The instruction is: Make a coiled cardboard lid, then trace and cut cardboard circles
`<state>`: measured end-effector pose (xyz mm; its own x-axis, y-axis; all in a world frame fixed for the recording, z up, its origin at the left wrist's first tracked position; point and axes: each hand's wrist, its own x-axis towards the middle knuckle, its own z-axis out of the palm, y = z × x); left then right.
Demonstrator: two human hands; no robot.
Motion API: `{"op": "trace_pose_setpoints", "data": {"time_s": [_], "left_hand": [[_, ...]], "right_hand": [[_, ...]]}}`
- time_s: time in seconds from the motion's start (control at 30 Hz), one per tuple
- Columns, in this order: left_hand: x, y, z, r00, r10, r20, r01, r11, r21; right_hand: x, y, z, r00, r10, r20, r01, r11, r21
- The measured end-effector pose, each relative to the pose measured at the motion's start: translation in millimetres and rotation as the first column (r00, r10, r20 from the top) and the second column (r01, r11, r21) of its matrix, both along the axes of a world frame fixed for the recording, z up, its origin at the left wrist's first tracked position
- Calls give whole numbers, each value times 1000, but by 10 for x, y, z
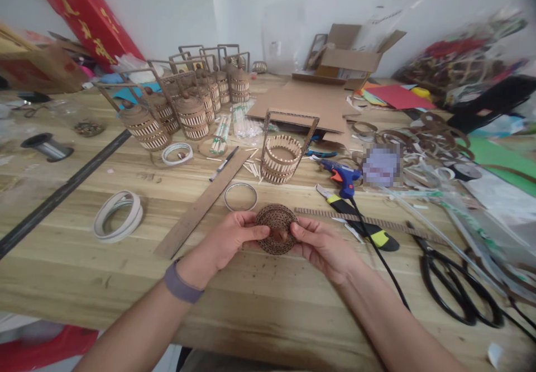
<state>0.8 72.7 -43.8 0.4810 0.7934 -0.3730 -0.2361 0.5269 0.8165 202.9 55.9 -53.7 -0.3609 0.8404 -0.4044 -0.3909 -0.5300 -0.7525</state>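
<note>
over table (251, 305), l hand (234, 238) & r hand (324, 246) grip opp sides of cardbd disc (276, 217) w/ brown knob (280, 234).

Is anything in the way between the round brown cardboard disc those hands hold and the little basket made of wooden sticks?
Nothing visible stands between the round brown cardboard disc and the pale wooden-stick basket, though the basket's square brown handle rises over its opening.
</note>
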Motion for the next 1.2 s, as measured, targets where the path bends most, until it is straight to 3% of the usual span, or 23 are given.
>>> {"op": "trace_pose_setpoints", "data": {"time_s": [0.13,0.27,0.53,0.87,1.2], "left_hand": [[21,6,-26,998,69,-12,-70,997,-25],[16,16,-58,994,110,-28,-110,993,-31],[-2,14,-38,997,72,-18,-72,997,-30],[73,-28,-44,991,127,31,-127,992,4],[61,-20,-16,990,121,66,-116,991,-67]], "right_hand": [[-15,11,10,997,-80,5,80,997,6],[-16,15,52,998,-65,3,65,997,45],[12,22,44,999,-27,38,22,992,126],[-90,-12,10,993,-111,33,106,986,127],[-111,-37,-41,994,-101,52,87,971,221]]}}
